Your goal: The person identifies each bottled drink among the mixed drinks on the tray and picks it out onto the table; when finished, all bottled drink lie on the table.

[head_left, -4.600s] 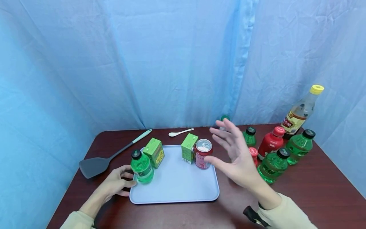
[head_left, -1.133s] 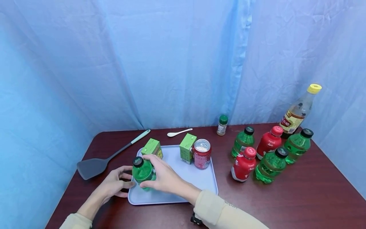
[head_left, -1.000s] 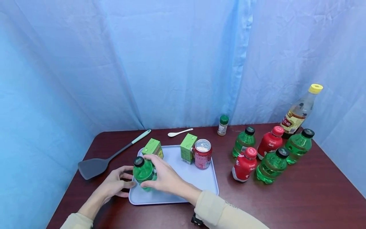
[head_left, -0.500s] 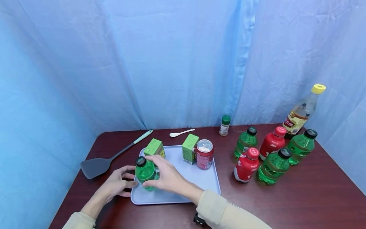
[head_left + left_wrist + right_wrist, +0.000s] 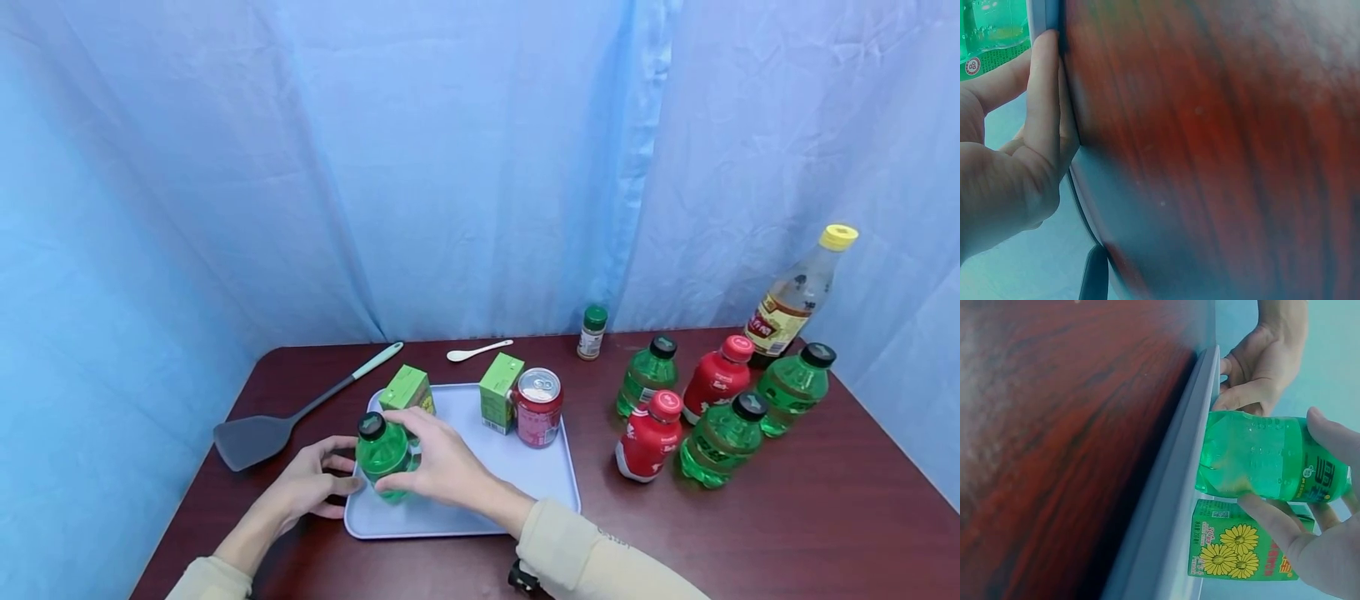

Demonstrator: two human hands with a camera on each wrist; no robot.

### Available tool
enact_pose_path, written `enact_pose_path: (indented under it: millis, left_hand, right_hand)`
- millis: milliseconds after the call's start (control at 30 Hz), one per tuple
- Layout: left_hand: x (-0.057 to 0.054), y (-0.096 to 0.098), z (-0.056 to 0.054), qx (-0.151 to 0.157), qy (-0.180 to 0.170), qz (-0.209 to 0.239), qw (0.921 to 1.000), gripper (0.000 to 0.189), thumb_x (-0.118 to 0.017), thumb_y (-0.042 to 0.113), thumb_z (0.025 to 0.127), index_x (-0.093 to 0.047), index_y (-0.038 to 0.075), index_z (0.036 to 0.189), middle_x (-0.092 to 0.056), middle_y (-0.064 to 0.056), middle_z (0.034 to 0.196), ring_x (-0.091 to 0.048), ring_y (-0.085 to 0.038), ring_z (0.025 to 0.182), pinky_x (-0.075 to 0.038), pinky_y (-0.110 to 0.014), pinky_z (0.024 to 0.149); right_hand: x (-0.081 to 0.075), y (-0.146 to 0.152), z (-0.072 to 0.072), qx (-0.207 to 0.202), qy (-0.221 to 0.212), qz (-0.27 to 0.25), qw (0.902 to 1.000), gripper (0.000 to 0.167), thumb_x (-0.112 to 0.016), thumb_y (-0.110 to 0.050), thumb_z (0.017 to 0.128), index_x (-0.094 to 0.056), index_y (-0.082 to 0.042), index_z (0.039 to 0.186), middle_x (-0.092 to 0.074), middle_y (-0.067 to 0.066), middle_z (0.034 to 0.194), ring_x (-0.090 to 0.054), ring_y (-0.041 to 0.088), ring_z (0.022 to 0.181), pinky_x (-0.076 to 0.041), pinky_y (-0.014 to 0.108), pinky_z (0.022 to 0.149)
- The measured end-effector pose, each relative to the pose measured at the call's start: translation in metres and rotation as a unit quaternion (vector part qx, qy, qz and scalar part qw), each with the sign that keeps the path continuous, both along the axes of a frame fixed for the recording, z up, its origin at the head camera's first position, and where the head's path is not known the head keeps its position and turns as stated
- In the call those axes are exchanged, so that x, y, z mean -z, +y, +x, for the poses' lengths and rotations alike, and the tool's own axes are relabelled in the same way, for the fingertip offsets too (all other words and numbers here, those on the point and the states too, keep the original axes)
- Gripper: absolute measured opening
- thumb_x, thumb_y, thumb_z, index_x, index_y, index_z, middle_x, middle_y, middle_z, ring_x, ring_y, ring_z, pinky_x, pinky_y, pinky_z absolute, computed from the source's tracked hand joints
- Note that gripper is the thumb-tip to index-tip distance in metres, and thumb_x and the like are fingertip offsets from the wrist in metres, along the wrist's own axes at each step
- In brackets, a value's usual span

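My right hand (image 5: 442,462) grips a green plastic drink bottle (image 5: 381,454) with a black cap, thumb on one side and fingers round the other. The bottle stands upright at the left end of a pale blue tray (image 5: 450,521). Against the tray's left rim, my left hand (image 5: 306,483) touches with loosely bent fingers. A green drink carton (image 5: 405,390) is just behind the bottle; its yellow flower print shows in the right wrist view. Farther right on the tray stand a second green carton (image 5: 501,392) and a red can (image 5: 538,408), side by side.
Right of the tray stand red bottles (image 5: 648,437), several green bottles (image 5: 720,442) and a tall yellow-capped sauce bottle (image 5: 798,300). A green-lidded shaker (image 5: 592,333) and white spoon (image 5: 480,350) are at the back. A grey spatula (image 5: 258,437) lies left.
Since the oldest frame my right hand has moved left, from beside the can to round the bottle, which sits slightly nearer me. Over the last second both hands stay put; the view shifts slightly.
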State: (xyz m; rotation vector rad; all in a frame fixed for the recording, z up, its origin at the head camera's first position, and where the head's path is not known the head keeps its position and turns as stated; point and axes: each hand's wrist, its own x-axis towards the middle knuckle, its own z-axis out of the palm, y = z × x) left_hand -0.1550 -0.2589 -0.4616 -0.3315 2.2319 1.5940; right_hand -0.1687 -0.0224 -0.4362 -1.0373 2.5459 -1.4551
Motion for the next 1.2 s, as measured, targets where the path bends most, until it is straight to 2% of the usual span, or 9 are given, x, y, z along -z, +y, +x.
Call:
enact_pose_path:
  millis: [333, 633, 833, 1033, 1200]
  left_hand:
    - [0.001, 0.002, 0.0, 0.001, 0.001, -0.002, 1.0, 0.067, -0.08, 0.001, 0.083, -0.051, 0.005, 0.143, -0.058, -0.02, 0.113, -0.07, -0.029, 0.083, -0.061, -0.048, 0.061]
    - [0.0, 0.002, -0.001, 0.01, 0.003, -0.009, 0.9999, 0.07, -0.081, 0.002, 0.082, -0.048, 0.003, 0.144, -0.057, -0.02, 0.113, -0.068, -0.027, 0.084, -0.061, -0.047, 0.061]
    - [0.0, 0.001, -0.001, 0.011, 0.0, -0.01, 0.9999, 0.07, -0.081, 0.003, 0.083, -0.048, 0.003, 0.145, -0.057, -0.02, 0.114, -0.069, -0.027, 0.085, -0.061, -0.047, 0.062]
    - [0.0, 0.0, 0.0, 0.011, 0.005, -0.013, 0.9998, 0.068, -0.079, 0.001, 0.084, -0.048, 0.003, 0.145, -0.058, -0.02, 0.114, -0.068, -0.027, 0.085, -0.061, -0.048, 0.062]
    - [-0.001, 0.001, 0.0, 0.009, 0.006, -0.012, 0.9999, 0.069, -0.079, 0.0, 0.084, -0.048, 0.003, 0.145, -0.058, -0.02, 0.115, -0.067, -0.026, 0.087, -0.061, -0.048, 0.062]
  right_hand:
    - [0.003, 0.002, -0.001, 0.013, 0.006, -0.024, 0.9996, 0.08, -0.093, -0.028, 0.076, -0.055, -0.015, 0.144, -0.06, -0.004, 0.135, -0.057, 0.008, 0.117, -0.05, 0.026, 0.096]
    - [0.001, 0.006, -0.002, 0.011, 0.0, -0.022, 0.9997, 0.078, -0.093, -0.031, 0.075, -0.056, -0.017, 0.142, -0.06, -0.004, 0.134, -0.057, 0.008, 0.115, -0.051, 0.026, 0.094]
    - [-0.01, 0.01, -0.001, 0.006, -0.008, -0.016, 0.9998, 0.077, -0.093, -0.031, 0.074, -0.057, -0.017, 0.141, -0.061, -0.004, 0.132, -0.058, 0.007, 0.112, -0.053, 0.031, 0.094]
    - [-0.025, 0.018, -0.001, -0.01, -0.013, 0.023, 0.9996, 0.081, -0.093, -0.033, 0.075, -0.055, -0.017, 0.144, -0.059, -0.005, 0.138, -0.057, 0.008, 0.118, -0.05, 0.03, 0.099]
    - [-0.035, 0.027, 0.001, -0.024, -0.037, 0.037, 0.9983, 0.081, -0.092, -0.033, 0.075, -0.054, -0.018, 0.145, -0.057, -0.006, 0.141, -0.056, 0.008, 0.12, -0.051, 0.039, 0.1]
